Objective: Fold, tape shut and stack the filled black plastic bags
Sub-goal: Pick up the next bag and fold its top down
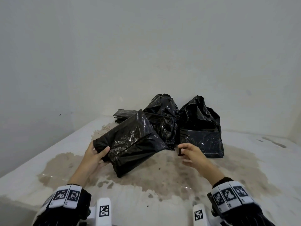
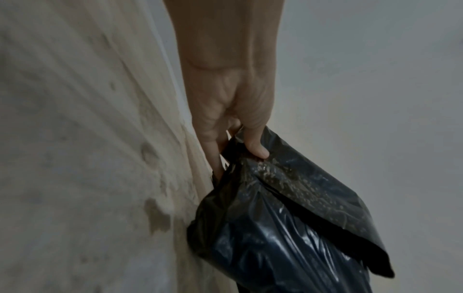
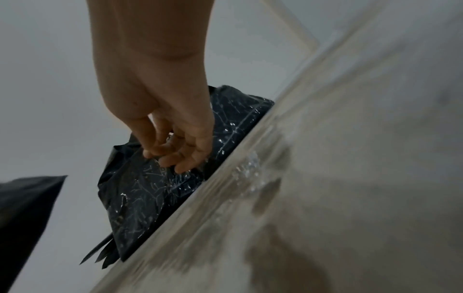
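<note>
A folded black bag (image 1: 130, 144) (image 2: 288, 228) lies tilted on the stained white surface (image 1: 162, 180). My left hand (image 1: 97, 154) (image 2: 238, 142) grips its left end, thumb on top and fingers underneath. Its folded flap is speckled with grit in the left wrist view. My right hand (image 1: 190, 154) (image 3: 172, 150) hovers with curled fingers in front of the right-hand black bag (image 1: 202, 136) (image 3: 150, 188). A small dark bit shows at its fingertips in the head view; whether it is held is unclear. A third, crumpled black bag (image 1: 162, 121) stands between the two.
Flat black bags (image 1: 122, 113) lie at the back against the wall. A brown wet stain spreads over the surface under both hands. The surface's left edge (image 1: 48, 147) drops off diagonally. White walls close in behind and to the right.
</note>
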